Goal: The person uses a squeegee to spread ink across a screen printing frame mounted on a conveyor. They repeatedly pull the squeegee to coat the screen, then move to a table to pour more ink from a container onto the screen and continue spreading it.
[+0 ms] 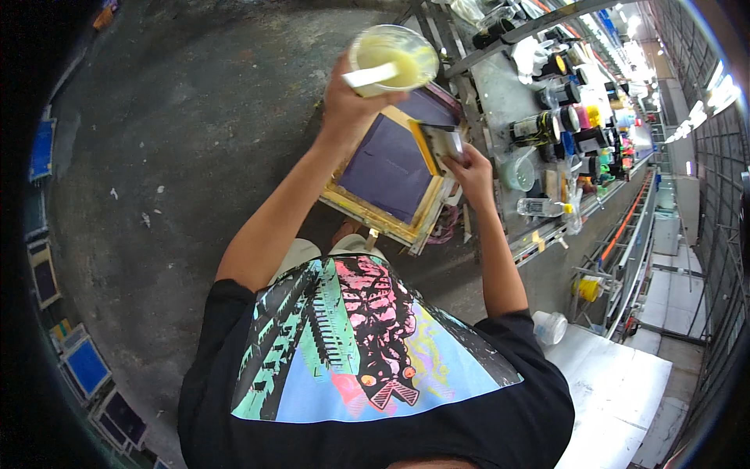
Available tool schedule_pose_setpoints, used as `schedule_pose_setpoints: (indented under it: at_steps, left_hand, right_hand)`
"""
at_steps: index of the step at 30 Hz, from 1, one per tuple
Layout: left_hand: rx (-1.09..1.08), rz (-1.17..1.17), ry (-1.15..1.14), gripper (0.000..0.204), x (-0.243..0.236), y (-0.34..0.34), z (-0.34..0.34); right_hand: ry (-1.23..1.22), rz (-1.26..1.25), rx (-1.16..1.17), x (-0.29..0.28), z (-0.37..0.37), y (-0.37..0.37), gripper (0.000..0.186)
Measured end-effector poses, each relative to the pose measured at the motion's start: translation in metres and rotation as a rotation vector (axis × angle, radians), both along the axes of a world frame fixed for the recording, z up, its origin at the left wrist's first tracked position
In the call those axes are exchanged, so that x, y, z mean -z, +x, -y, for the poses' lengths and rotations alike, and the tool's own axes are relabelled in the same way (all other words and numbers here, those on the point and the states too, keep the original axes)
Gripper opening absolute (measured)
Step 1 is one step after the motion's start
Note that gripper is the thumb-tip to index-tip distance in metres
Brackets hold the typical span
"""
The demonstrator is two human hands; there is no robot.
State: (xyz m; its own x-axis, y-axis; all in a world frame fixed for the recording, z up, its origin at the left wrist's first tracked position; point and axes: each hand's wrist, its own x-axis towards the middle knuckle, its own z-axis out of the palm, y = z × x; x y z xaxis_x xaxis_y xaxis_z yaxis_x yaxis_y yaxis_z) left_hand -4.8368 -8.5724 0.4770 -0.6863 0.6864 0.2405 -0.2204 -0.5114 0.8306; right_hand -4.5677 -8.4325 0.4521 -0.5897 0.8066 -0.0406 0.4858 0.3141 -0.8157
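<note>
My left hand [351,100] is wrapped round a see-through plastic tub [418,74] of pale yellow paste, lifted above the far end of a screen-printing frame. A flat white strip [371,76] leans on the tub's near rim. In my right hand [474,173] is a squeegee-like tool [444,141], a pale, shiny flat piece with a dark end. It is at the right side of the frame, and I cannot tell whether it touches the mesh. The screen-printing frame [344,197] has a purple-grey mesh and yellowed edges, and sits tilted in front of my legs.
To the right runs a long bench [496,90] crowded with ink pots, a plastic bowl [518,173] and a bottle [539,207]. More framed screens [86,367] stand along the left side. A white board [609,375] lies at lower right; grey floor [180,156] spreads left.
</note>
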Motion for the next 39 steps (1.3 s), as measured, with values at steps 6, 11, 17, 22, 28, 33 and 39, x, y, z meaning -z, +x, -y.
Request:
schedule_pose_setpoints:
  at_steps: [6, 11, 17, 22, 28, 33, 39]
  left_hand:
    - [-0.132, 0.099, -0.256, 0.079, 0.022, -0.037, 0.088]
    - [-0.256, 0.157, -0.292, 0.075, 0.032, -0.039, 0.144]
    - [-0.315, 0.204, -0.345, 0.072, 0.032, -0.027, 0.164]
    - [-0.314, 0.276, -0.314, 0.074, 0.050, -0.015, 0.166]
    - [-0.229, 0.317, -0.310, 0.075, 0.066, -0.005, 0.161]
    - [-0.193, 0.321, -0.322, 0.076, 0.062, 0.001, 0.164]
    - [-0.223, 0.314, -0.347, 0.077, 0.071, 0.003, 0.182]
  right_hand:
    - [0.456, 0.397, -0.276, 0.124, -0.036, -0.065, 0.037]
    - [0.487, 0.378, -0.214, 0.178, -0.060, -0.105, 0.039]
    - [0.448, 0.250, -0.191, 0.244, -0.003, -0.096, 0.052]
    - [0.347, 0.254, -0.366, 0.235, 0.101, -0.056, 0.056]
    - [0.331, 0.170, -0.544, 0.225, 0.120, -0.042, 0.049]
    - [0.347, 0.132, -0.781, 0.225, 0.092, -0.049, 0.047]
    - [0.622, 0.384, -1.033, 0.216, 0.041, -0.113, 0.048]
